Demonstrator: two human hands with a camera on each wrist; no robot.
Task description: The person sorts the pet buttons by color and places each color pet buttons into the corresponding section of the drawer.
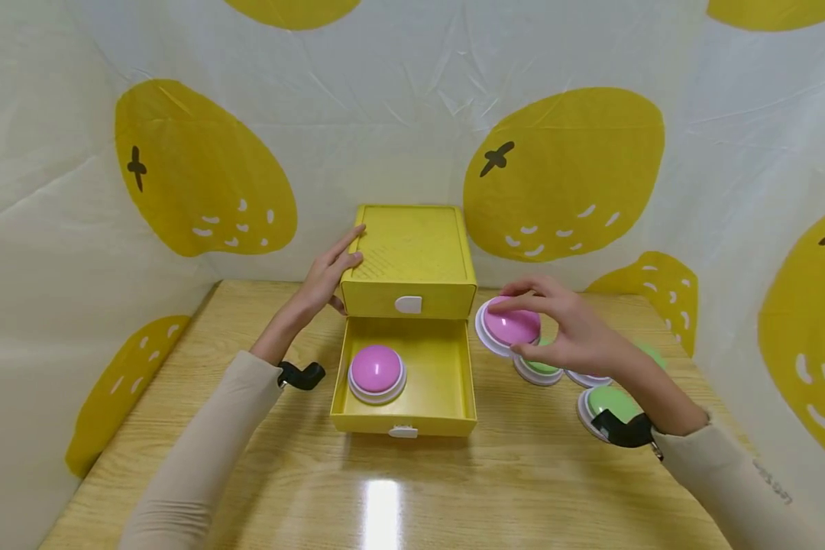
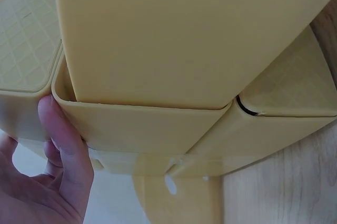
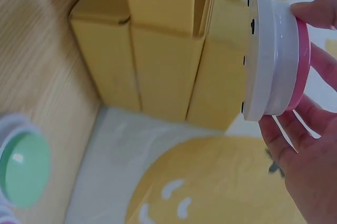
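Your right hand [image 1: 564, 332] holds a pink-domed round push button with a white plastic base [image 1: 507, 327], lifted off the bench and tilted. Its grip is clamped on the button: the fingertips curl over the far edge of the dome and the thumb pinches the near rim. The right wrist view shows the white base [image 3: 268, 58] turned toward the yellow plastic drawer box [image 1: 410, 260], so the button's short axis runs roughly from 3 o'clock to 9 o'clock, dome side toward your palm. The held button hangs just at 3 o'clock of the box's front corner, above the light wooden bench [image 1: 509, 473].

Your left hand [image 1: 328, 271] rests against the 9 o'clock side of the drawer box, fingers straight and relaxed along the top edge and thumb on the side wall. Its grip is apart, not closed round anything; it only presses the box.

The lower yellow drawer [image 1: 447, 382] is pulled out toward 6 o'clock, its long axis running from 12 to 6. A second pink-domed button [image 1: 376, 373] sits dome-up in the drawer's 9 o'clock half.

At 3 o'clock of the drawer, under and beside your right hand, green-domed buttons [image 1: 608, 405] lie on the bench, dome-up, close together. A lemon-print cloth [image 1: 564, 176] hangs behind the bench.
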